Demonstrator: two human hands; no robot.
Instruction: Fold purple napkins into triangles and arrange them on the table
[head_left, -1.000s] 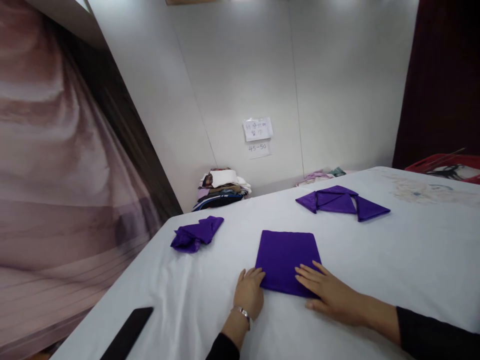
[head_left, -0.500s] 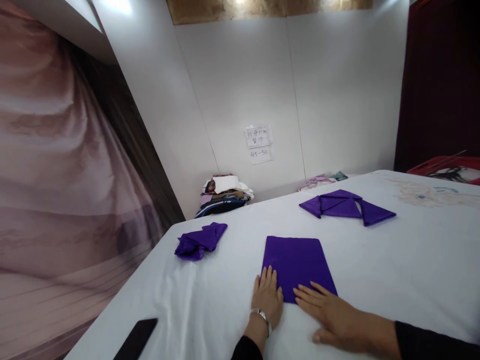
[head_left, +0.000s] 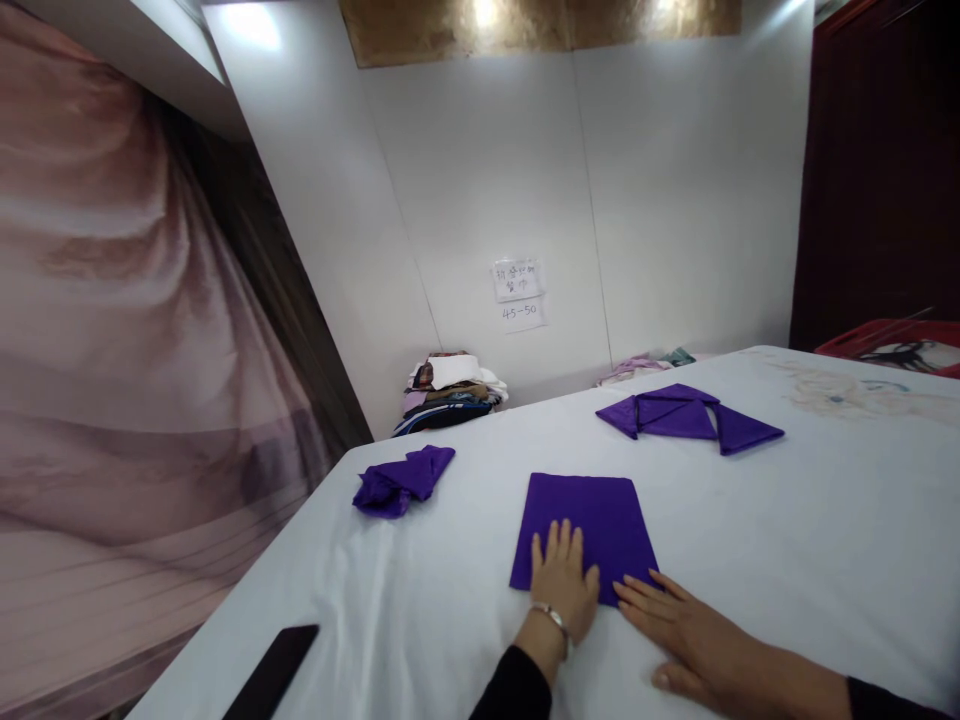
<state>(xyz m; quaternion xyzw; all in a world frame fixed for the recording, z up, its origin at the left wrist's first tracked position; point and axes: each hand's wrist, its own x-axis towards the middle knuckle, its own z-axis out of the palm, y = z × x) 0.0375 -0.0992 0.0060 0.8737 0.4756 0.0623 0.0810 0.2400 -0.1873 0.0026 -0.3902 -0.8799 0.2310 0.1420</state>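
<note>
A purple cloth napkin (head_left: 592, 510), folded into a square, lies flat on the white-covered table in front of me. My left hand (head_left: 564, 585), with a silver bracelet at the wrist, rests flat on its lower middle, fingers stretched out. Fingertips of my right hand (head_left: 690, 635) touch the napkin's near right corner, while the palm lies over the tablecloth with the thumb apart. Neither hand grips anything. Farther right is a folded purple napkin (head_left: 675, 412) with pointed ends. To the left sits a crumpled, partly folded purple napkin (head_left: 405, 482).
The table (head_left: 787, 560) has a white cloth with slight wrinkles. A dark flat object (head_left: 274, 670) lies at the near left. Behind the far edge stand a pile of folded fabrics (head_left: 450, 392) and a red basket (head_left: 885, 338). A pinkish curtain (head_left: 135, 350) hangs at left.
My left hand has moved right, from the napkin's left edge onto its lower middle. The right hand has slid slightly right toward the corner.
</note>
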